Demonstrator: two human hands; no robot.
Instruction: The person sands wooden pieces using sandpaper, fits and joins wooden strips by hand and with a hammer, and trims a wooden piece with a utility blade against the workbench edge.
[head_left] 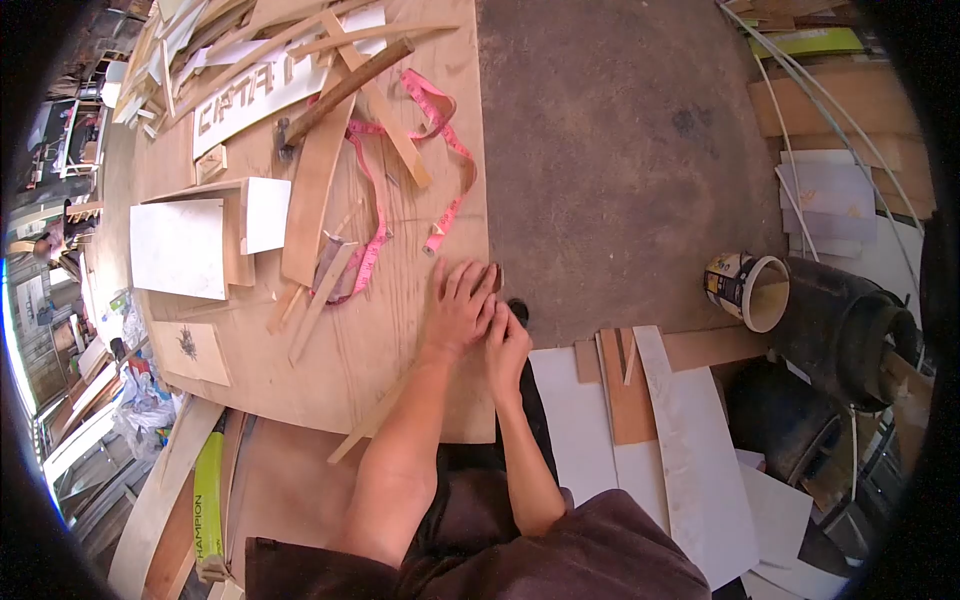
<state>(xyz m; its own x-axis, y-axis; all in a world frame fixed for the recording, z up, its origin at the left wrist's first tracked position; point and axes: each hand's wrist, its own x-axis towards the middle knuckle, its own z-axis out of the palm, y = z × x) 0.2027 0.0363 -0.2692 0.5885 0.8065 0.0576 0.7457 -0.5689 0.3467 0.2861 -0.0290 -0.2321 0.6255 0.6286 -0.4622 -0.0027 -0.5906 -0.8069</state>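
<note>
My left hand (pixel 463 303) lies palm down on the plywood sheet (pixel 370 380), near its right edge, with the fingers stretched out. Beside its fingertips a small brown piece (pixel 499 278) shows at the edge, mostly covered. My right hand (pixel 508 345) touches the left one at that edge, its fingers pressed together; whatever they pinch is hidden. Just right of them is a dark rounded object (pixel 518 312). A pink tape measure (pixel 378 225) winds loosely over the plywood ahead of my hands. Farther up, a wooden-handled hammer (pixel 345 90) rests across wood strips.
White box-like pieces (pixel 180 248) and a panel with wooden letters (pixel 255 97) occupy the left of the plywood. Offcuts pile up behind. At right stand a white tub (pixel 768 294) and a dark cylindrical container (pixel 850 335). White sheets (pixel 580 420) lie beside my right arm.
</note>
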